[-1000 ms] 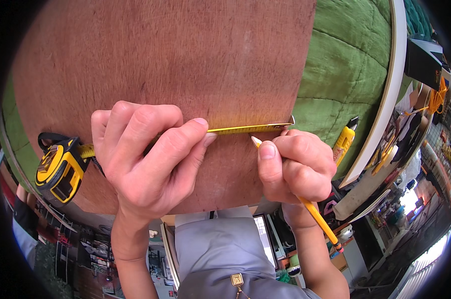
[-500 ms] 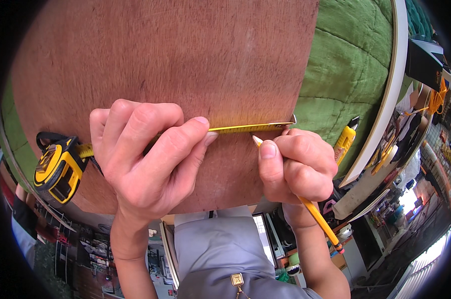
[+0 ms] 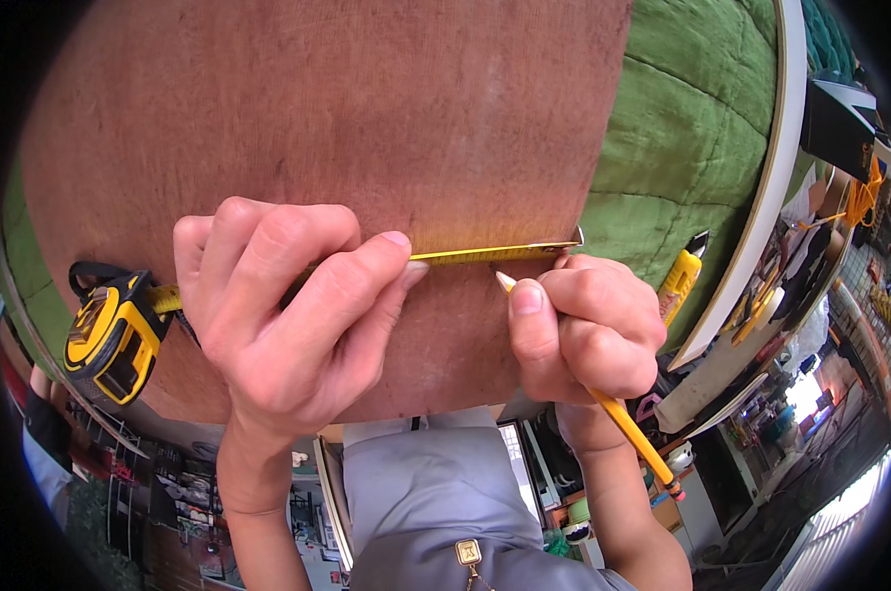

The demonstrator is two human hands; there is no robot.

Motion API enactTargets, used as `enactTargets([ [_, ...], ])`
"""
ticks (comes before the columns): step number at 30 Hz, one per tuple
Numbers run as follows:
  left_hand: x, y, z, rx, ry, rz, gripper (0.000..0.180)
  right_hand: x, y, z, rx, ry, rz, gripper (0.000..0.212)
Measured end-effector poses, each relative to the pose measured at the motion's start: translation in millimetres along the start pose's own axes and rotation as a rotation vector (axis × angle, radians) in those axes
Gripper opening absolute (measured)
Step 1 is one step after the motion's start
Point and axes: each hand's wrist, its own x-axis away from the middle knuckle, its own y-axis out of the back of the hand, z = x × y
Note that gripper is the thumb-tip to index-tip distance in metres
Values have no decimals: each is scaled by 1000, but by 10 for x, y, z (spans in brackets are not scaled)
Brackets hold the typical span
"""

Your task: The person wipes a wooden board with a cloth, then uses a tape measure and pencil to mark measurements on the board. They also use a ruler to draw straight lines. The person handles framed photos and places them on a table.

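Note:
A brown wooden board lies in front of me. My left hand pinches the yellow blade of a tape measure between thumb and forefinger. The black-and-yellow case rests at the board's left side. From the pinch the blade runs right, and its metal end hook sits at the board's right edge. My right hand grips a yellow pencil, its tip just below the blade, over the board. Whether the tip touches the wood I cannot tell. The right forefinger is close to the hook.
A green quilted cloth spreads under the board, with a yellow utility knife on it at the right. Beyond a pale curved rim stand a black box and assorted clutter. Shelves with goods are below, past the near edge.
The pencil tip has shifted very slightly left. The left hand and the tape case have also edged a little left, with the same grips kept.

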Motion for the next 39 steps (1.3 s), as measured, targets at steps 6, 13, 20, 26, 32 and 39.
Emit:
enactTargets([
  [6,-4,1,-8,2,2,7,29,-8,7,2,-8,-12,7,44],
  [13,-3,2,-5,-5,-1,13,30,2,8,-5,-1,-4,3,44],
  [20,-18,-4,-6,-6,-14,5,29,-17,23,-11,-20,-1,22,42],
  [26,1,-23,4,-10,-22,-22,28,31,29,-31,-26,0,5,40],
  [32,-30,-16,1,-19,-56,-65,25,118,71,-50,-547,-225,-325,35],
  [39,128,424,-275,-632,143,126,34,21,157,-56,117,-6,-87,14],
])
